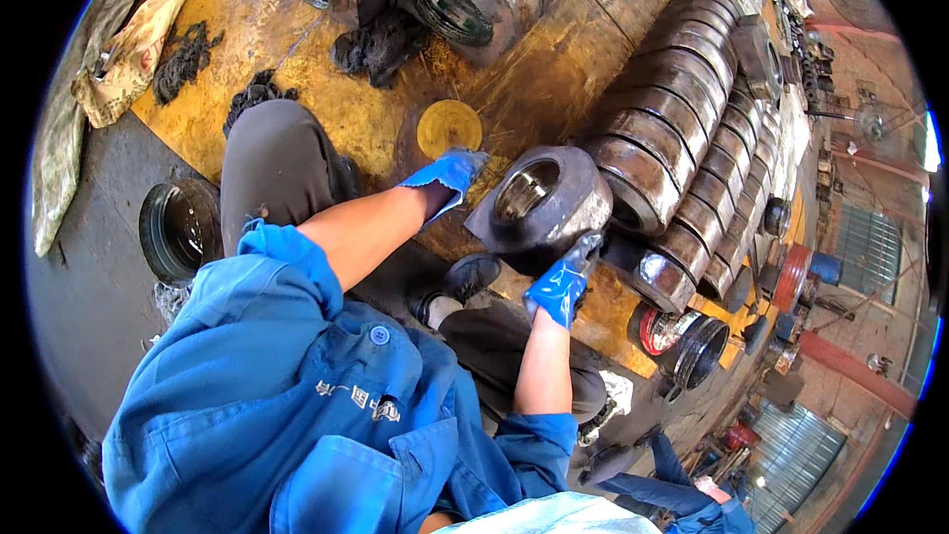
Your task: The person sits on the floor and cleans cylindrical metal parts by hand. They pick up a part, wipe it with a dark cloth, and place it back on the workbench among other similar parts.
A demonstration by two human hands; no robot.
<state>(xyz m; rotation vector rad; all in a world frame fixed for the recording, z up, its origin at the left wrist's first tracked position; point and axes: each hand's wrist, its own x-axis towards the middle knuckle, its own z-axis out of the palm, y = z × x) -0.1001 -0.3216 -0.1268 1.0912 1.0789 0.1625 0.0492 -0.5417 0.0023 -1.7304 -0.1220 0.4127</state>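
A thick, dark metal housing [583, 200] with a wide round bore stands tilted on the floor before me. My right hand [565, 277], in a blue glove with dirty dark fingertips, grips the housing's lower near side. On the other side, my left hand [450, 178], gloved alike, is beside the housing's left edge, fingers stretched out over the floor. Whether it touches the metal I cannot tell. Just beyond the left hand lies a round yellow disc [449, 129] on the stained yellow floor plate [366, 124].
Long rows of similar housings [662, 104] lie to the right; more housings [460, 5] lie at the far side. Black rags [381, 44] are scattered about. An open round tin [180, 229] stands left, and a black bucket [700, 351] right. Another person [682, 485] is at lower right.
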